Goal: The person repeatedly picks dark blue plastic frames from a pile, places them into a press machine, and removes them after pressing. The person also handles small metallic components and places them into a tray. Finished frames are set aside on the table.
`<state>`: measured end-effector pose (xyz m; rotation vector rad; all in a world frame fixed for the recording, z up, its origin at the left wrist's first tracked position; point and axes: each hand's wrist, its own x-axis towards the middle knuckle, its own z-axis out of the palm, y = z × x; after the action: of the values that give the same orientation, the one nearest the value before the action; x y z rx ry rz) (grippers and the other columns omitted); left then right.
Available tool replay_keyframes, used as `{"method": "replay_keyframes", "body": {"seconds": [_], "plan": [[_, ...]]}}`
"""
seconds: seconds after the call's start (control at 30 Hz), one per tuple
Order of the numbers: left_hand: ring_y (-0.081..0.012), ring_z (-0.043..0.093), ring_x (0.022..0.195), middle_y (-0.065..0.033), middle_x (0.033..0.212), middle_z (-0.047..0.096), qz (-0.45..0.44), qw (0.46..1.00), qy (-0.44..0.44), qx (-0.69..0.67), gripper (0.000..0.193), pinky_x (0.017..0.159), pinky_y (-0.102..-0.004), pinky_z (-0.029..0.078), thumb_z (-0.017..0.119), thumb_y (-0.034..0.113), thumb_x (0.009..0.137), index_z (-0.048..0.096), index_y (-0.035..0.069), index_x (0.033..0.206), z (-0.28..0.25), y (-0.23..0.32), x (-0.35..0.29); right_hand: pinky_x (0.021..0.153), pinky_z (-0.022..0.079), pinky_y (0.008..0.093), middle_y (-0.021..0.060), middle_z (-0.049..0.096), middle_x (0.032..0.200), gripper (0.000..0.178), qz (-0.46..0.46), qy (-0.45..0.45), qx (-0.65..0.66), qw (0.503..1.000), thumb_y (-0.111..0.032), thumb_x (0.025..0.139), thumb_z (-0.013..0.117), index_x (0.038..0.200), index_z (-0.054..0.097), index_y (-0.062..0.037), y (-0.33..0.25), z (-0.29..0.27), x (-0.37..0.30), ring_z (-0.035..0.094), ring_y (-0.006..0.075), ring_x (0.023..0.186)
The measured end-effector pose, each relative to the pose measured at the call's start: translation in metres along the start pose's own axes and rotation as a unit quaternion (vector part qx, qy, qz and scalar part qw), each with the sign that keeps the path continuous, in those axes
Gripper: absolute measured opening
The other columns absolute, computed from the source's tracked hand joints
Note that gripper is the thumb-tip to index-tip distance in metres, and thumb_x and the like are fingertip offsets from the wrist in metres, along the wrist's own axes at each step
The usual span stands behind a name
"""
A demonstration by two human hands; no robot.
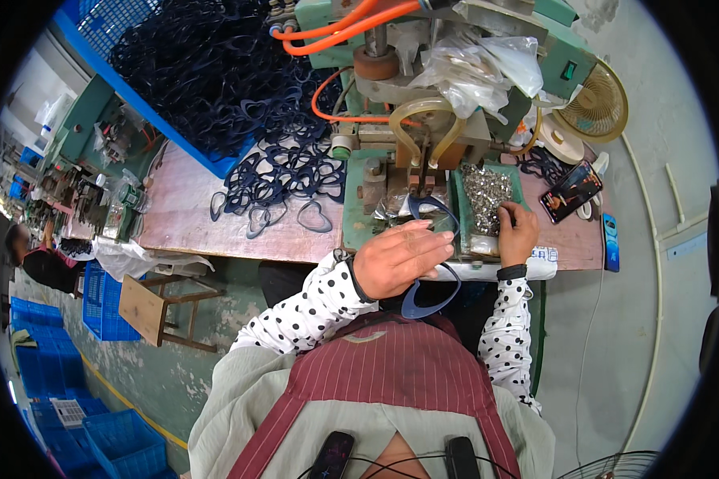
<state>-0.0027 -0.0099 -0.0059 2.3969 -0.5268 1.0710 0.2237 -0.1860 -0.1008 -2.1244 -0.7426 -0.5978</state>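
Observation:
My left hand (403, 259) is closed around a dark blue strap-like loop piece (430, 307). One rounded loop hangs below the hand, and another curved part rises beyond the fingers toward the press head (423, 182). The palm hides the middle of the piece. My right hand (519, 233) is at the right edge of a green tray (461, 209) heaped with small shiny metal pieces (487, 190). Its fingers are curled with the tips together over the pieces; whatever they pinch is too small to make out.
A large blue crate (164, 120) of dark blue loops stands at the back left, with loose loops (284, 180) spilled onto the table. Orange hoses (335, 36) and plastic bags hang about the machine. A phone (571, 191), a fan (595, 100) and a blue object (610, 242) are at right.

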Motion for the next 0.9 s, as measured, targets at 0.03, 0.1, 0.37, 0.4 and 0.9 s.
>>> {"method": "replay_keyframes", "body": {"seconds": [0.03, 0.1, 0.37, 0.4, 0.9], "plan": [[-0.0292, 0.063, 0.109, -0.0148, 0.123, 0.062, -0.009, 1.000, -0.004, -0.014, 0.044, 0.099, -0.0454, 0.048, 0.073, 0.011, 0.078, 0.063, 0.003, 0.119, 0.001, 0.001, -0.003, 0.074, 0.045, 0.0386, 0.0078, 0.065, 0.082, 0.009, -0.013, 0.000, -0.002, 1.000, -0.015, 0.081, 0.070, 0.090, 0.070, -0.0122, 0.001, 0.002, 0.001, 0.058, 0.0284, 0.082], [-0.0303, 0.061, 0.113, -0.0156, 0.126, 0.060, -0.004, 1.000, -0.010, 0.019, 0.044, 0.101, -0.0471, 0.046, 0.072, 0.009, 0.078, 0.062, 0.003, 0.120, 0.004, 0.005, -0.004, 0.074, 0.045, 0.0395, 0.0079, 0.065, 0.082, 0.008, -0.016, 0.007, -0.003, 1.000, -0.016, 0.082, 0.070, 0.090, 0.070, -0.0127, 0.004, 0.002, 0.002, 0.058, 0.0287, 0.082], [-0.0296, 0.062, 0.088, -0.0128, 0.101, 0.066, -0.148, 0.976, 0.070, 0.141, 0.028, 0.076, -0.0388, 0.049, 0.062, -0.002, 0.070, 0.067, 0.004, 0.096, -0.021, -0.026, -0.078, 0.076, 0.043, 0.0396, 0.0054, 0.065, 0.082, 0.008, -0.061, -0.003, -0.024, 0.998, -0.014, 0.081, 0.070, 0.088, 0.069, -0.0125, 0.004, -0.002, -0.001, 0.057, 0.0270, 0.081], [-0.0294, 0.059, 0.085, -0.0120, 0.096, 0.064, -0.187, 0.956, 0.085, 0.210, 0.024, 0.074, -0.0393, 0.048, 0.061, -0.002, 0.068, 0.067, 0.003, 0.091, -0.025, -0.046, -0.093, 0.076, 0.043, 0.0392, 0.0049, 0.065, 0.083, 0.008, -0.062, -0.011, -0.024, 0.998, -0.014, 0.080, 0.070, 0.088, 0.069, -0.0124, 0.000, -0.003, -0.002, 0.057, 0.0266, 0.081], [-0.0243, 0.060, 0.066, -0.0114, 0.080, 0.064, -0.407, 0.870, 0.263, 0.094, 0.007, 0.063, -0.0319, 0.047, 0.055, 0.007, 0.091, 0.060, 0.001, 0.091, -0.057, -0.099, -0.073, 0.076, 0.046, 0.0284, 0.0073, 0.069, 0.088, 0.014, 0.138, -0.126, 0.312, 0.932, -0.004, 0.079, 0.068, 0.093, 0.073, -0.0041, -0.080, -0.018, 0.023, 0.059, 0.0174, 0.086]]}}
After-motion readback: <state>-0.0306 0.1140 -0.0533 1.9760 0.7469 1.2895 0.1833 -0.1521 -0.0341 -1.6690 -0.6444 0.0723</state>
